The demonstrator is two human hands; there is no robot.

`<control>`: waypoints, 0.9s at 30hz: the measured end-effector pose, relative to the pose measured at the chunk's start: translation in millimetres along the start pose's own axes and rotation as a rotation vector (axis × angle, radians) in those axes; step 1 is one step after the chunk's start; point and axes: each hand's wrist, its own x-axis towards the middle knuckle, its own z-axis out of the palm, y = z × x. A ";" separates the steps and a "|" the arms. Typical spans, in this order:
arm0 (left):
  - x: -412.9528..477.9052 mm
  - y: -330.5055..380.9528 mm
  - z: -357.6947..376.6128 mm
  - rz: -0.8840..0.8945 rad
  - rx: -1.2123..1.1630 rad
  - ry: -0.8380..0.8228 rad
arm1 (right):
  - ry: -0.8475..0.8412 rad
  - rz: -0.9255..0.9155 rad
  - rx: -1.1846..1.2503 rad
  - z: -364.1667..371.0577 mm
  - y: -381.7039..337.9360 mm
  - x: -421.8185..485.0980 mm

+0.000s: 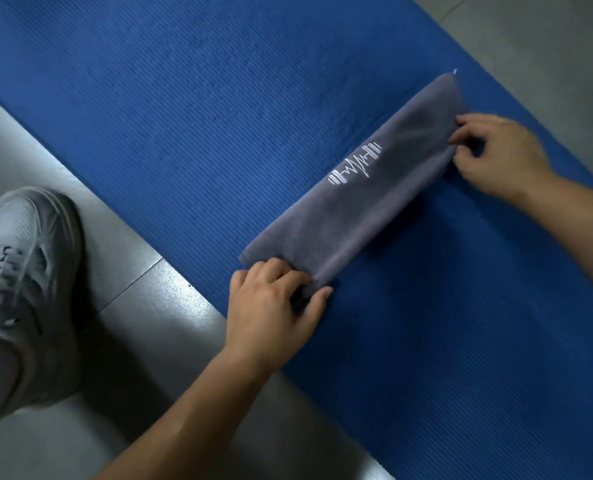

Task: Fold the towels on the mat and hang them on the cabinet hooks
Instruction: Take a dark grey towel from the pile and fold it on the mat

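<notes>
On the blue ribbed mat (218, 98), which runs slantwise across the view, lies one grey towel (357, 209), folded into a long narrow strip and flat against the mat's surface. It sits toward the mat's right half, its near end close to the mat's edge and its far end pointing up and to the right. A white stitched emblem (355, 164), like a barbell with a pulse line, shows on the upper face near the middle of the strip, and a small white tag (455, 71) pokes out at the far corner. The left hand (274, 303) holds the near end: its fingers are curled over the top of the cloth and its thumb lies stretched along the side, so the near corner is hidden under it. The right hand (495, 157) pinches the strip's right edge near the far end with bent fingertips; it is somewhat blurred. To the left of the mat is a grey tiled floor (132, 323), and on it stands one pale laced shoe (24, 258), well apart from the towel. Counted: one mat, one towel, one shoe, two hands.
</notes>
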 end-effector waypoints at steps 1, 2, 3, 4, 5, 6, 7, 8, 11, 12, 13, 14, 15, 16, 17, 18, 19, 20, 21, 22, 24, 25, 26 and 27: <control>4.1 6.0 -4.1 0.001 0.029 0.027 | 0.038 0.035 -0.011 1.5 -3.1 -1.8; 9.2 12.0 -8.2 0.005 0.051 0.066 | 0.092 0.062 -0.032 2.9 -8.7 -4.1; 15.3 17.2 -10.6 0.014 0.065 0.103 | 0.138 0.060 -0.048 5.0 -16.9 -6.6; 22.4 21.1 -10.4 0.030 0.082 0.123 | 0.168 0.010 -0.050 8.8 -27.7 -9.0; 30.0 23.8 -8.2 0.045 0.111 0.112 | 0.173 -0.072 -0.034 13.7 -40.6 -11.3; 37.5 25.4 -3.9 0.052 0.157 0.066 | 0.162 -0.164 -0.017 20.3 -53.5 -12.3; 43.2 25.2 1.8 0.056 0.207 -0.003 | 0.148 -0.246 -0.009 26.6 -67.4 -12.5; 46.8 23.7 7.7 0.067 0.254 -0.068 | 0.125 -0.300 -0.009 33.3 -77.1 -10.4; 46.5 10.7 20.4 0.095 0.365 -0.182 | 0.012 -0.293 -0.087 46.1 -101.8 -1.7; 44.5 6.3 22.0 0.092 0.387 -0.192 | -0.039 -0.246 -0.122 50.4 -105.7 0.9; 42.4 3.7 22.5 0.084 0.402 -0.194 | -0.083 -0.193 -0.158 56.0 -106.5 3.1; 40.9 2.5 22.8 0.075 0.405 -0.192 | -0.106 -0.149 -0.190 61.4 -104.7 4.1; 39.5 2.3 23.3 0.067 0.404 -0.189 | -0.104 -0.112 -0.214 64.9 -100.7 4.2; 37.9 2.5 24.0 0.058 0.403 -0.183 | -0.084 -0.070 -0.227 67.0 -94.6 4.6; 35.9 2.5 24.6 0.048 0.405 -0.178 | -0.060 -0.018 -0.227 67.1 -88.2 5.6; 33.9 2.2 25.0 0.036 0.405 -0.175 | -0.042 0.037 -0.215 65.9 -82.4 7.1; 32.3 2.2 25.2 0.025 0.404 -0.174 | -0.029 0.081 -0.205 63.9 -77.3 9.3; 31.3 2.1 25.4 0.014 0.400 -0.174 | -0.021 0.104 -0.203 62.7 -73.7 10.9; 30.5 2.3 25.5 0.003 0.398 -0.178 | -0.013 0.111 -0.206 62.6 -72.2 12.1; 30.3 3.0 25.4 -0.005 0.398 -0.186 | -0.007 0.113 -0.206 62.7 -72.4 12.6; 31.3 4.2 25.9 -0.011 0.397 -0.197 | -0.012 0.113 -0.194 63.0 -72.4 12.3; 32.3 4.5 25.1 -0.014 0.393 -0.207 | -0.025 0.106 -0.185 63.5 -71.5 12.9; 34.3 5.3 23.5 -0.020 0.383 -0.223 | -0.037 0.099 -0.176 63.1 -70.3 13.9; 37.2 6.6 21.5 -0.031 0.366 -0.241 | -0.042 0.096 -0.167 61.9 -69.1 15.0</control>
